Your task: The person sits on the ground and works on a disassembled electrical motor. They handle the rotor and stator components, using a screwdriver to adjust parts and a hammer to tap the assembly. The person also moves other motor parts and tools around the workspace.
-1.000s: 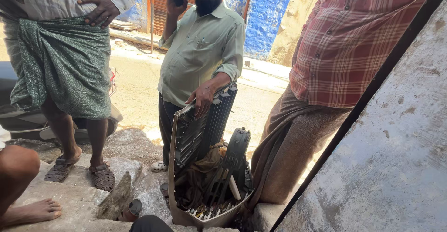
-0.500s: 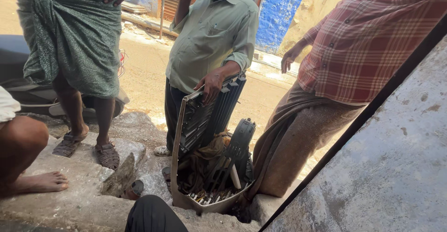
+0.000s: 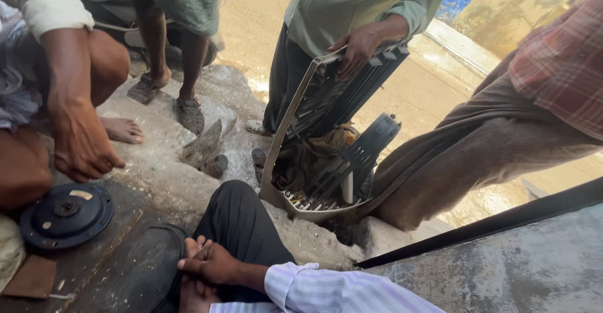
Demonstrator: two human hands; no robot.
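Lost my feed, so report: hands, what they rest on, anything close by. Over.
Right hand laid over left hand, both on black-trousered leg. No tool held. Round black disc lies apart; another person's hand steadies grille.

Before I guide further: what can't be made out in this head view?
All in the head view.
Left hand: mostly under the right hand, cut by the bottom edge.
Inside of the grille frame: shadowed, partly blocked by brown cloth.
Standing people: upper bodies cut by the top edge.
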